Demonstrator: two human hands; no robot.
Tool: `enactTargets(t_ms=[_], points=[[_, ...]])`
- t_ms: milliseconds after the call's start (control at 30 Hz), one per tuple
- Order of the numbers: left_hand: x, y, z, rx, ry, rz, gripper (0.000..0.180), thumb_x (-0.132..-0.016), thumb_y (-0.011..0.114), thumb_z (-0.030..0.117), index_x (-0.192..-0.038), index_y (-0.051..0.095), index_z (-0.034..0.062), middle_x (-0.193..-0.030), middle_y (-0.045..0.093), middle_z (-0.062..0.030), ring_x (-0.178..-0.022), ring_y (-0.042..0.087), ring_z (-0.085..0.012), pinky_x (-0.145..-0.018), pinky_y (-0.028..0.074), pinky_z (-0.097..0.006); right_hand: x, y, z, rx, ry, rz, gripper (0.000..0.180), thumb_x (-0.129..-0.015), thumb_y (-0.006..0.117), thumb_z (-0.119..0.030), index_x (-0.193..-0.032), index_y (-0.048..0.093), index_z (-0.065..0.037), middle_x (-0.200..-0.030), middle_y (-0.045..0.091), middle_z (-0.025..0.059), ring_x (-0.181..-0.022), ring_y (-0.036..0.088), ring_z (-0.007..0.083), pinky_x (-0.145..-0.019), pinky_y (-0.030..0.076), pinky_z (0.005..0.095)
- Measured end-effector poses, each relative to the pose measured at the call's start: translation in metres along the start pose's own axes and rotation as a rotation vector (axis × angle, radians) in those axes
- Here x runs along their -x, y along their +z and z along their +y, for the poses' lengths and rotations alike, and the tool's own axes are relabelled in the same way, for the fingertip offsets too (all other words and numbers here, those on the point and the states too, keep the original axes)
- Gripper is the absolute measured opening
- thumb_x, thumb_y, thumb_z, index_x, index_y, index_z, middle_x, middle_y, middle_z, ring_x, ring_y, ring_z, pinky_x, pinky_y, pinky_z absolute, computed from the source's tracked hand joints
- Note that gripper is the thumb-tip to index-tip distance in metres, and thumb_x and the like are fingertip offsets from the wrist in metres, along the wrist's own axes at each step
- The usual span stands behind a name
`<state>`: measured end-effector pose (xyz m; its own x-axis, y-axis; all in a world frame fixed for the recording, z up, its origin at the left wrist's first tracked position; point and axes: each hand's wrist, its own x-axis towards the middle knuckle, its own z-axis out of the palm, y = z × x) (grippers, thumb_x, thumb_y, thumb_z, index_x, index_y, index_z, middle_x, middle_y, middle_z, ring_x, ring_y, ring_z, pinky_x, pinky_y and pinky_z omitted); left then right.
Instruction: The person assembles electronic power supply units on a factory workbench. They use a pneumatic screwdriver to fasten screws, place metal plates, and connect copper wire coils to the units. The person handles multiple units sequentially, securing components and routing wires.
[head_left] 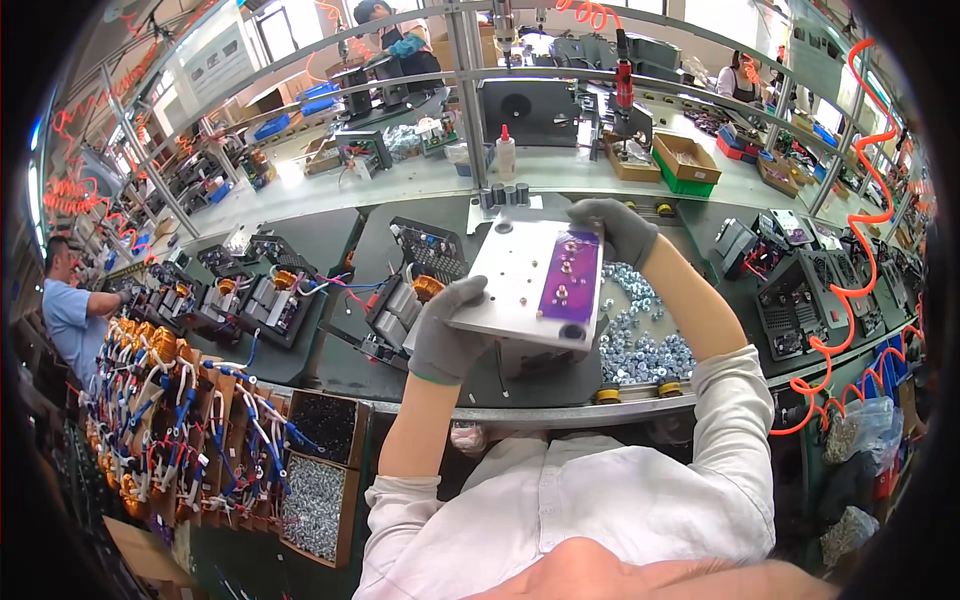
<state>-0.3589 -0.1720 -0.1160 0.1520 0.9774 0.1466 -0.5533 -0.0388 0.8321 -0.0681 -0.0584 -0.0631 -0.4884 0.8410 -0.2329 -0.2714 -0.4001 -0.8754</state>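
Observation:
A flat silver metal plate (520, 275) with a purple strip along its right side and several small holes is held up over the dark bench. My left hand (450, 330), in a grey glove, grips its near left edge. My right hand (622, 228), also gloved, holds its far right corner. Beneath and to the right of the plate lies a pile of small silver nuts (640, 335).
Black electronic assemblies with orange coils (265, 295) sit left on the bench; more black units (800, 290) at right. Boxes of screws (315, 500) and wired parts hang lower left. A red screwdriver (624, 85) hangs above. Other people work at left and far back.

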Motion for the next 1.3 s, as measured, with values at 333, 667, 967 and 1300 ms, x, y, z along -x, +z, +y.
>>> enactTargets(t_ms=[333, 667, 967, 1300], points=[[-0.014, -0.036, -0.010, 0.676, -0.419, -0.147, 0.034, -0.097, 0.048, 0.011, -0.122, 0.045, -0.0122, -0.117, 0.060, -0.0272, -0.098, 0.068, -0.0377, -0.068, 0.066, -0.034, 0.052, 0.011, 0.124, 0.030, -0.113, 0.267, 0.063, -0.096, 0.047, -0.057, -0.116, 0.061, 0.001, -0.089, 0.069, 0.0132, -0.067, 0.062, 0.0172, -0.062, 0.049, 0.0277], [-0.001, -0.017, -0.006, 0.538, -0.488, -0.162, 0.037, -0.095, 0.051, 0.011, -0.126, 0.047, -0.0087, -0.114, 0.063, -0.0249, -0.090, 0.071, -0.0346, -0.065, 0.065, -0.031, 0.081, 0.033, 0.133, 0.053, -0.254, 0.317, 0.072, -0.091, 0.042, -0.068, -0.107, 0.064, -0.001, -0.076, 0.068, 0.0080, -0.051, 0.053, 0.0097, -0.047, 0.039, 0.0200], [-0.018, -0.016, -0.030, 0.311, -0.482, -0.091, 0.032, -0.094, 0.054, 0.016, -0.118, 0.056, -0.0056, -0.102, 0.068, -0.0152, -0.084, 0.070, -0.0233, -0.057, 0.060, -0.028, 0.078, 0.040, 0.117, 0.119, -0.369, 0.236, 0.042, -0.097, 0.053, -0.039, -0.113, 0.063, -0.003, -0.074, 0.059, -0.0010, -0.053, 0.049, 0.0042, -0.046, 0.036, 0.0184], [-0.021, -0.042, -0.052, 0.307, -0.478, -0.057, 0.025, -0.092, 0.058, 0.018, -0.113, 0.062, 0.0059, -0.101, 0.068, -0.0058, -0.087, 0.068, -0.0218, -0.061, 0.057, -0.031, 0.070, 0.038, 0.121, 0.083, -0.241, 0.282, 0.033, -0.095, 0.058, -0.023, -0.118, 0.061, 0.001, -0.075, 0.060, -0.0011, -0.052, 0.050, 0.0026, -0.044, 0.036, 0.0160]])
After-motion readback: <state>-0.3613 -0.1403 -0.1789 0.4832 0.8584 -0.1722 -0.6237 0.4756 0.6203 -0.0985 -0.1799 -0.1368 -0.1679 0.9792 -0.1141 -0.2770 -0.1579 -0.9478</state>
